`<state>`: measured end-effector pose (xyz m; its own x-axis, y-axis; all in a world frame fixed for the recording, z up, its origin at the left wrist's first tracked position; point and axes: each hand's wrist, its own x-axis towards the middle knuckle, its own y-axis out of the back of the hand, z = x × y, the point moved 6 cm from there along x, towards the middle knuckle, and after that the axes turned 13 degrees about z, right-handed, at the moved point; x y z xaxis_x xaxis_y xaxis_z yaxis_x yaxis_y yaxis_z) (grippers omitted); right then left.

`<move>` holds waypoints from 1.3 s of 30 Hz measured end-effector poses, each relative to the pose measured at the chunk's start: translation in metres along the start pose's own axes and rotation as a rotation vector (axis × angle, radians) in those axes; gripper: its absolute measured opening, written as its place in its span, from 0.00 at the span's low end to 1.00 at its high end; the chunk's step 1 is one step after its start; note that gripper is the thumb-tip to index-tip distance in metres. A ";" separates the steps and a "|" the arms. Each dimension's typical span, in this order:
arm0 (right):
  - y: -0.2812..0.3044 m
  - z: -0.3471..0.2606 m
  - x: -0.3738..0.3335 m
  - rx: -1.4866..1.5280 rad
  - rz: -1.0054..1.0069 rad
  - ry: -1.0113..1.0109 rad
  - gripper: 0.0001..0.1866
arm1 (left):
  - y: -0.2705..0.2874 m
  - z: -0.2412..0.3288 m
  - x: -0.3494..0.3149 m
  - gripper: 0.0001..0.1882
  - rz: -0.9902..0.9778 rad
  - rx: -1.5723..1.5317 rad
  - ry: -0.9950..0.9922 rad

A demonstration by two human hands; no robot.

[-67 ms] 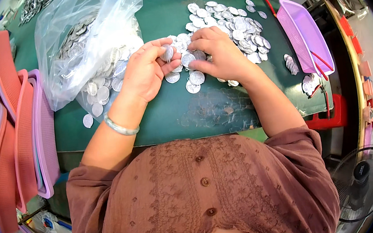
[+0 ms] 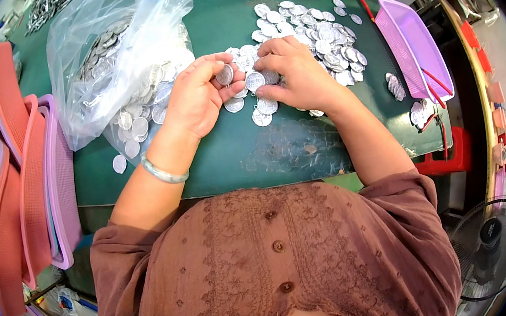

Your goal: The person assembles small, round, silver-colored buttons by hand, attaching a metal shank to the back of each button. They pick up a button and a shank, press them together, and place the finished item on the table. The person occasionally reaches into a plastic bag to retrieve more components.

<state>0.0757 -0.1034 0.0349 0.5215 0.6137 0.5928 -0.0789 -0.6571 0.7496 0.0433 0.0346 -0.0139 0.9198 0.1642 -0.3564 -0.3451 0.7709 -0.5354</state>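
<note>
My left hand (image 2: 197, 92), palm turned up, pinches a round silver medallion (image 2: 225, 75) between thumb and fingers. Its face shows as a shaded disc. To the right, my right hand (image 2: 296, 70) curves over several loose medallions, with thumb and fingers apart. One medallion (image 2: 255, 81) lies beside its fingertips, and another (image 2: 267, 105) sits just below the thumb. Part of what lies under the right palm is hidden. Behind that hand spreads a large heap of the same medallions (image 2: 326, 35) on the green tabletop (image 2: 216, 162).
At the left, a clear plastic bag (image 2: 80, 110) spills more medallions (image 2: 139, 128). Stacked pink, green and purple baskets (image 2: 60, 181) stand by the left edge. A purple basket (image 2: 402, 38) with red-handled tools (image 2: 436, 82) is at the right. A fan (image 2: 491, 242) stands lower right.
The medallion in my left hand has turned so its face shows more fully. My right fingers have shifted very slightly over the medallions.
</note>
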 end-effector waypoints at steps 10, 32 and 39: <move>-0.005 0.003 -0.003 0.117 -0.017 -0.077 0.11 | -0.003 -0.004 0.000 0.06 0.006 0.530 -0.149; -0.001 0.012 -0.002 0.556 0.166 -0.363 0.09 | -0.011 -0.010 -0.004 0.11 -0.114 0.063 0.094; -0.001 0.009 -0.002 0.636 0.134 -0.404 0.09 | -0.012 -0.017 -0.006 0.11 -0.126 -0.072 0.242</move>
<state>0.0824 -0.1078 0.0303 0.8221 0.3830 0.4213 0.2765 -0.9154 0.2925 0.0392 0.0137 -0.0186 0.8879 -0.0887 -0.4513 -0.2512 0.7285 -0.6374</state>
